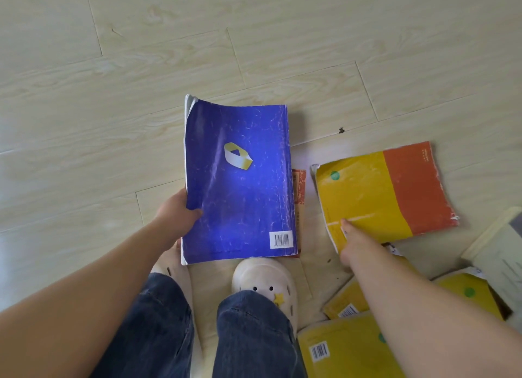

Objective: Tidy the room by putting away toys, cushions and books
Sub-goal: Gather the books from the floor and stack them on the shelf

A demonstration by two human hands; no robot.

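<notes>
Head view | step: gathering books off pale wood-plank floor | left hand grips worn blue paperback book by its left edge, frame centre | right hand pinches near corner of yellow-and-orange softcover book, centre right | next: likely lift it, stack on blue

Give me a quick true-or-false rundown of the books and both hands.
1. The left hand holds the blue book. True.
2. The right hand is clear of every book. False: it touches the yellow-orange book at its near edge.
3. The yellow-orange book is stacked on the blue book. False: it lies on the floor to the right, apart from it.
4. The blue book shows a barcode at its near right corner. True.
5. More yellow books lie near the person's right side. True.
</notes>
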